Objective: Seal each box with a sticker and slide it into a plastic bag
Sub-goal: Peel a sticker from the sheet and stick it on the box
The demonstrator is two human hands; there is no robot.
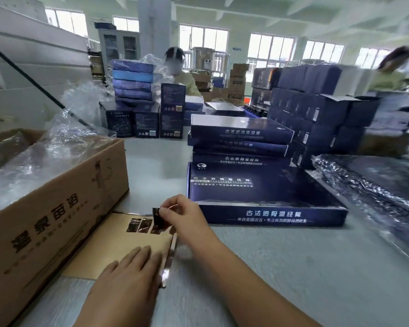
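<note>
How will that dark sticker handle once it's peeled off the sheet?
Probably floppy: the sticker bends up where the right hand pinches it. Likely near weightless and clingy, since the left hand presses the backing sheet down.

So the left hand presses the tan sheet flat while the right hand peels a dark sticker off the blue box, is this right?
Not quite. The right hand pinches the dark sticker at the tan sheet, not at the blue box, which lies untouched to the side. The left hand does press the sheet flat. The head view shows it.
</note>
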